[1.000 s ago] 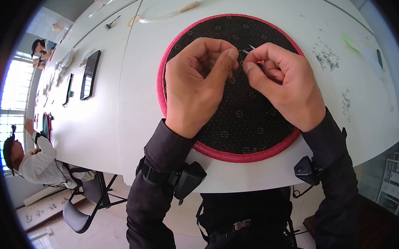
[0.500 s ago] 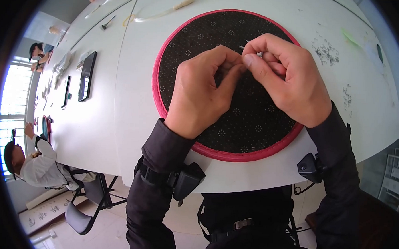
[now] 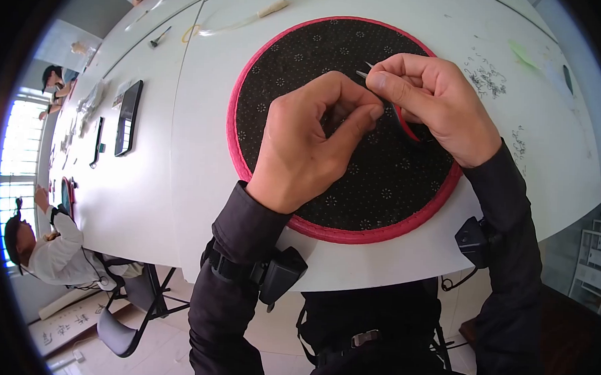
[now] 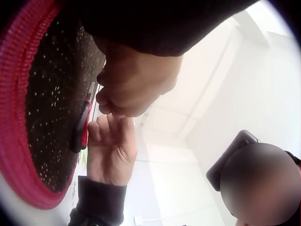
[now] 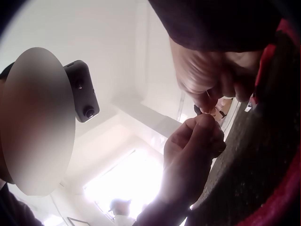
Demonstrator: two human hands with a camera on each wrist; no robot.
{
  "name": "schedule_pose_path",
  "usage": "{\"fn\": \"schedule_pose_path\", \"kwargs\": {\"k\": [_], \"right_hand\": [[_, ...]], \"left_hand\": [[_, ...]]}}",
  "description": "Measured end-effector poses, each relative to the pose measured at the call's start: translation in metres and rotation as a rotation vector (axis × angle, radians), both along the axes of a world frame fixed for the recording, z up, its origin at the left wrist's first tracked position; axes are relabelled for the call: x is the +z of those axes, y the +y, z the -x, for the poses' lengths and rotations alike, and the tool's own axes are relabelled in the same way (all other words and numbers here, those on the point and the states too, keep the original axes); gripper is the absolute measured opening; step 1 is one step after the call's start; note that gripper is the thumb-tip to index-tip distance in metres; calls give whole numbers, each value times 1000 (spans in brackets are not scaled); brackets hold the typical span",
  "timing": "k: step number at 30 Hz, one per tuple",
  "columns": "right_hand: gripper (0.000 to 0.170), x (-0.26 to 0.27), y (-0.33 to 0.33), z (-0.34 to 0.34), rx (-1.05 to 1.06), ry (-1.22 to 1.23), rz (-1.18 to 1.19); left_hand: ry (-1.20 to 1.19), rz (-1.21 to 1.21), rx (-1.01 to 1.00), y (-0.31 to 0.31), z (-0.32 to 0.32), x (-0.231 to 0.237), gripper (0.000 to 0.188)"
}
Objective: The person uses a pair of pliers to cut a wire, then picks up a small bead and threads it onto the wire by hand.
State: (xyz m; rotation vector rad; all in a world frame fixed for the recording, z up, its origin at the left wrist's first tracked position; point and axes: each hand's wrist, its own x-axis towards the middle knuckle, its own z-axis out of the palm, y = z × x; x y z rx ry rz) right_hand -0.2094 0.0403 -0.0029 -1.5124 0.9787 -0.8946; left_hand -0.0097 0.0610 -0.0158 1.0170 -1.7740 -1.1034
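Hands [image 3: 302, 144] curl close together, the right [image 3: 439, 103] gripping red-handled snips [image 3: 405, 127].

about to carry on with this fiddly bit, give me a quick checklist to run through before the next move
1. Left grip, thumb and index finger brought together: ok.
2. Right grip, thumb and index finger brought together: ok.
3. Something small pinched between those fingertips: cannot tell, too fine to make out.
4. Red-and-black tool well clear of the fingers: not ok, in the head view its metal tips show right beside the right fingertips.
5. Round mat beneath both hands: ok.
6. Dark loose bits kept off the mat: ok, those in view lie on the white table.
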Motion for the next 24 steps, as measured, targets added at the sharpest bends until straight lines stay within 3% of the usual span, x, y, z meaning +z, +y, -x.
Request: {"fn": "schedule_pose_path", "kwargs": {"k": [10,15,24], "right_hand": [[23,1,1,-1,8,29,-94],[20,2,7,-10,-48,63,-43],[16,0,15,-16,-119,166,176]], "left_hand": [[81,12,82,0,-1,5,12],[145,47,139,-2,-1,2,13],[31,103,232,-7,-3,-5,10]]}}
